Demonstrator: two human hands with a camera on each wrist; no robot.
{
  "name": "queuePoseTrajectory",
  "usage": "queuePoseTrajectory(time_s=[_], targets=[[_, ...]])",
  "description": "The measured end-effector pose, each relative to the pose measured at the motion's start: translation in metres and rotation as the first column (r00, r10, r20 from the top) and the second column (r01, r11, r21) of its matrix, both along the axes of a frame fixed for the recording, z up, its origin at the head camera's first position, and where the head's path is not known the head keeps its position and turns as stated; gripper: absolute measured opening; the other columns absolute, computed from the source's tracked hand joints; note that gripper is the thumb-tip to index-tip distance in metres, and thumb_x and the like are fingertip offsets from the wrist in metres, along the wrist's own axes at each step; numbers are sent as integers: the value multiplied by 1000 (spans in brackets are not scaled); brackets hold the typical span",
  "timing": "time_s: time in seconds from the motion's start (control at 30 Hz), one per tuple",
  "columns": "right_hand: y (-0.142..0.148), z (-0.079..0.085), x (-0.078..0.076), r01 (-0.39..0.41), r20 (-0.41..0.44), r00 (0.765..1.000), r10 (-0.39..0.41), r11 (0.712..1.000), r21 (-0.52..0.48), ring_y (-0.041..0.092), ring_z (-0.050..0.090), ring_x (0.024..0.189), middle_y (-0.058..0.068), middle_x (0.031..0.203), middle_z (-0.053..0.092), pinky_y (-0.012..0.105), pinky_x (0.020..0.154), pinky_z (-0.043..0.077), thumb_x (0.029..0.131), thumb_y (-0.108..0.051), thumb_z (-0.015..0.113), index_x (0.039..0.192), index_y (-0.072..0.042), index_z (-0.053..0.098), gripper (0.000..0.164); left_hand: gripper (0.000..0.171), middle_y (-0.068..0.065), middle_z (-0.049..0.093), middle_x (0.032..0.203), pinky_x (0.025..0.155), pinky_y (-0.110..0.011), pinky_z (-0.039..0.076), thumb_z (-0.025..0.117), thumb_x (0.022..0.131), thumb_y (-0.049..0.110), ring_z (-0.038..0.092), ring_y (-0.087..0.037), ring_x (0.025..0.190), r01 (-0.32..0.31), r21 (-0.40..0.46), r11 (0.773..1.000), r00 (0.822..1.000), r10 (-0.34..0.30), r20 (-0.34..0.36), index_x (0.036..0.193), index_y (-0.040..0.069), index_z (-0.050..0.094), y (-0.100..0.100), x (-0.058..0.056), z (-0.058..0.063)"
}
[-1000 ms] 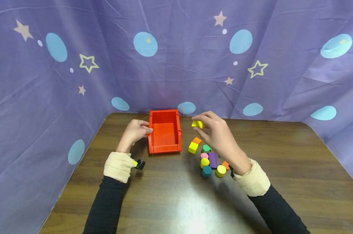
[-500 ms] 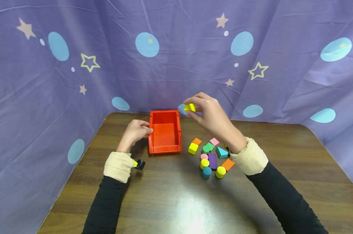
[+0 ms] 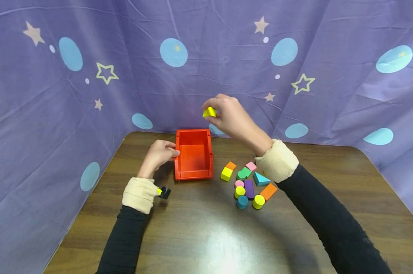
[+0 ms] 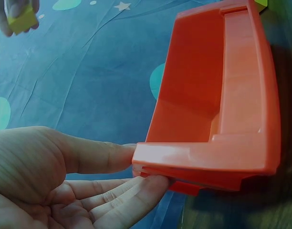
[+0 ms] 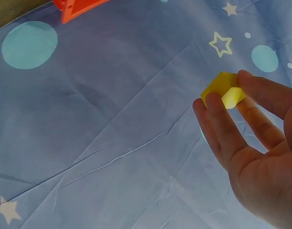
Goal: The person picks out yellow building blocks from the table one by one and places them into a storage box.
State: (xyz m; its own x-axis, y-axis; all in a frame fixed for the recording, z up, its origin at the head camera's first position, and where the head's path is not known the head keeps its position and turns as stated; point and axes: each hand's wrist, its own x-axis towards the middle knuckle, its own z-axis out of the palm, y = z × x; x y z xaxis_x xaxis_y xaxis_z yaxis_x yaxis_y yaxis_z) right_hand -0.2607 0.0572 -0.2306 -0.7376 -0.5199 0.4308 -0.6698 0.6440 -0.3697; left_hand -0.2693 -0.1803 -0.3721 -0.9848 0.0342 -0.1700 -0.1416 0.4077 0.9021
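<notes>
My left hand (image 3: 158, 155) pinches the left wall of a red plastic bin (image 3: 193, 176) that stands near the back of the table. In the left wrist view, thumb and fingers lie on either side of the rim of the bin (image 4: 241, 160), and its inside shows bare red plastic. Up above the bin's far right corner, my right hand (image 3: 231, 118) holds a small yellow block (image 3: 209, 112) between thumb and fingers. The right wrist view shows the yellow block (image 5: 222, 86) at the fingertips, its angled faces partly covered by them.
Right of the bin lie several loose blocks: a yellow cube (image 3: 226, 174), a purple block (image 3: 249, 189), a blue triangle (image 3: 261, 179), an orange block (image 3: 269, 191) and a yellow cylinder (image 3: 259, 202). A purple patterned curtain (image 3: 206, 76) hangs behind the table.
My right hand has risen and moved left with the yellow block, from beside the bin to above its far side. More blocks show under the right arm. The left hand stays on the bin.
</notes>
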Motion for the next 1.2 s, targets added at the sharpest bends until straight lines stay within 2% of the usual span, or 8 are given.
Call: queuePoseTrajectory(time_s=[0.13, 0.33, 0.53, 0.83, 0.97, 1.2], targets=[[-15, 7, -9, 7, 27, 1000, -8, 999, 47, 18, 55, 87, 4, 95, 62, 26, 78, 52, 85, -10, 68, 100, -12, 69, 15, 41, -28, 63, 112, 86, -44, 55, 60, 87, 3, 64, -37, 99, -2, -16, 1000, 1000, 2, -6, 124, -12, 51, -2, 0, 2], [-35, 13, -21, 4, 64, 998, -11, 994, 108, 17, 56, 91, 4, 98, 65, 27, 80, 52, 84, -9, 67, 100, -9, 70, 16, 39, -25, 65, 111, 86, -44, 55, 61, 88, 5, 68, -24, 87, -15, -55, 998, 1000, 14, -11, 123, -10, 53, -4, -1, 3], [-47, 11, -33, -1, 77, 997, -9, 992, 129, 17, 56, 84, 3, 92, 66, 27, 75, 50, 82, -8, 68, 93, -9, 69, 11, 39, -25, 64, 112, 88, -44, 54, 60, 88, 6, 68, -24, 88, -16, -66, 998, 1000, 15, -14, 124, -9, 53, -6, -1, 6], [-58, 0, -47, 32, 158, 985, -63, 981, 193, 19, 58, 97, 4, 104, 67, 30, 83, 51, 83, -11, 69, 99, -9, 70, 16, 39, -24, 64, 113, 81, -37, 57, 61, 88, 6, 66, -32, 97, -11, -60, 998, 1000, 11, 7, 124, -9, 53, -5, 0, 8], [-64, -7, -51, 31, 155, 986, -65, 976, 216, 19, 58, 94, 5, 102, 68, 29, 80, 51, 82, -7, 69, 97, -8, 70, 15, 39, -24, 65, 112, 79, -35, 58, 61, 88, 7, 68, -26, 90, -12, -66, 998, 1000, 12, 6, 123, -9, 54, -3, 1, 6], [-75, -25, -59, 47, 182, 979, -91, 971, 233, 18, 60, 87, 6, 99, 69, 27, 75, 53, 79, -2, 67, 94, -6, 71, 16, 36, -22, 65, 109, 87, -43, 55, 61, 88, 6, 68, -18, 81, -19, -55, 998, 1000, 19, -2, 120, -8, 57, -1, 3, -2]])
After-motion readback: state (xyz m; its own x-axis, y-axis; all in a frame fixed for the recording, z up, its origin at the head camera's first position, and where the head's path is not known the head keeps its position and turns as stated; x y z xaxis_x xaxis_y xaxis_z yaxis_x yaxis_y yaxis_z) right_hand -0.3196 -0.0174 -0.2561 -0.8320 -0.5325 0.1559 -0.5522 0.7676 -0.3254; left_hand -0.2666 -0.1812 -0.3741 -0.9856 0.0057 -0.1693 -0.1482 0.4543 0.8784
